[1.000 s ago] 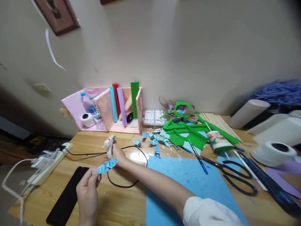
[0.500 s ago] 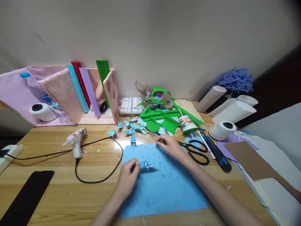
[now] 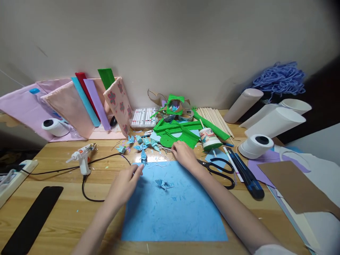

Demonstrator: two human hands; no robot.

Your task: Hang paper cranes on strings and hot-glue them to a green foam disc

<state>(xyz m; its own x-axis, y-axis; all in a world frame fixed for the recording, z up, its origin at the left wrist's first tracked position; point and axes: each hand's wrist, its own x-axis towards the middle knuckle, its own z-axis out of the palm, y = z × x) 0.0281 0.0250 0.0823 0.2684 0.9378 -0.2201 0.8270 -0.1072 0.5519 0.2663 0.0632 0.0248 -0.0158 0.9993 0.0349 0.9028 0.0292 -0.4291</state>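
A small folded blue patterned paper figure (image 3: 164,184) lies free on the blue sheet (image 3: 172,212). My left hand (image 3: 123,184) is just left of it with fingers stretched forward. Its tips are near another folded blue figure (image 3: 143,156) at the sheet's far edge, and it holds nothing. My right hand (image 3: 183,154) rests at the sheet's far edge, fingers curled down onto loose pale threads (image 3: 162,161). Whether it pinches one I cannot make out. Several more folded blue figures (image 3: 140,143) lie behind.
A white glue gun (image 3: 81,159) stands at the left with its black cord looping toward a power strip (image 3: 14,177). A dark flat slab (image 3: 32,217) lies front left. Black scissors (image 3: 220,171), pens, green foam scraps (image 3: 177,132), wooden sticks, tape rolls and paper rolls fill the right and back.
My right hand left the glue gun and came to the threads. My left hand laid the folded blue figure on the blue sheet, let go and reached forward. The view swung right.
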